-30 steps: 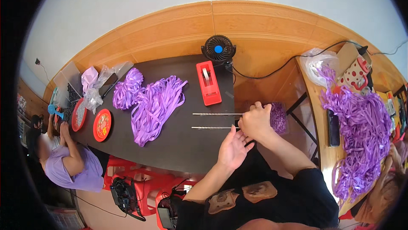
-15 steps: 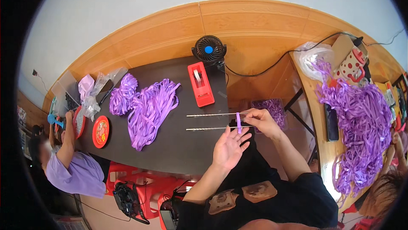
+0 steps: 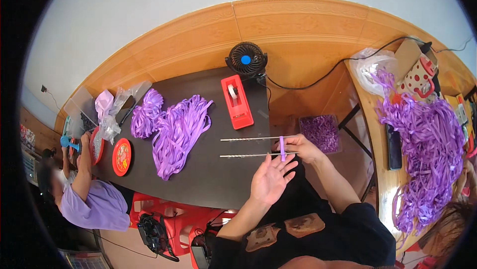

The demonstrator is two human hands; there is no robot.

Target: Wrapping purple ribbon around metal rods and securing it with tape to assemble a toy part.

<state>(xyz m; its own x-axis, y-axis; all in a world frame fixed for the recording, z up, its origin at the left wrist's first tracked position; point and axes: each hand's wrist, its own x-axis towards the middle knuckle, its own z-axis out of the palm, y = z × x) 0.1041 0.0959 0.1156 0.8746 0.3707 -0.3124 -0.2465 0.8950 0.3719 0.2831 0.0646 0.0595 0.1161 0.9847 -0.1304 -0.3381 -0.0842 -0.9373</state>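
Two thin, twisted metal rods lie parallel, a small gap between them, reaching left over the dark table. A narrow purple ribbon is wrapped across both rods near their right part. My right hand is closed at the ribbon, thumb and fingers pinched beside the upper rod; its exact hold is partly hidden. Below the lower rod, my left hand is palm up with its fingers spread, the fingertips close to the ribbon and rod. I cannot tell whether they touch.
On the dark table are purple ribbon bundles, a red tape dispenser, a small fan and a red plate. A wooden table at right bears a ribbon heap and phone. People sit at both sides.
The whole view has shifted slightly, moving things a little right and down. My right fingers have curled in closer behind the ribbon; my left hand stays spread below.
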